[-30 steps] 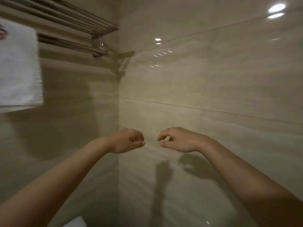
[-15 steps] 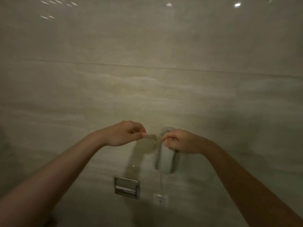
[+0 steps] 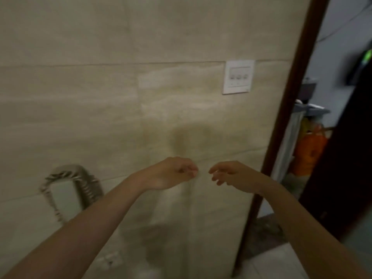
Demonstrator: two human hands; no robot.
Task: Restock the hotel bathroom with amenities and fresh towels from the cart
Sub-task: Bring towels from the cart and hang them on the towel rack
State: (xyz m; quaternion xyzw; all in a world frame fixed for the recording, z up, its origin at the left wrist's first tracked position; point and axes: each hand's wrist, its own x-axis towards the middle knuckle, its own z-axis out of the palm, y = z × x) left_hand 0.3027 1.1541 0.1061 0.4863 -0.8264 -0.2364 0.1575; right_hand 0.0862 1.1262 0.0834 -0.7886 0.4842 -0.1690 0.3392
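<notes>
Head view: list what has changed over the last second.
The view swung right, off the towel rail, past the wall phone, onto the switch plate, door frame and cart outside. The right hand loosened from a pinch to spread fingers. The left hand stays curled; whether it holds anything is too blurred to tell. Both stay raised, side by side, apart.

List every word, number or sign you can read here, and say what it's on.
None can be read.
Switch plate: small marks by three buttons, too blurred to read.
Orange bag past the doorway: a faint mark, too blurred.
Low wall plate: too blurred to tell.
</notes>
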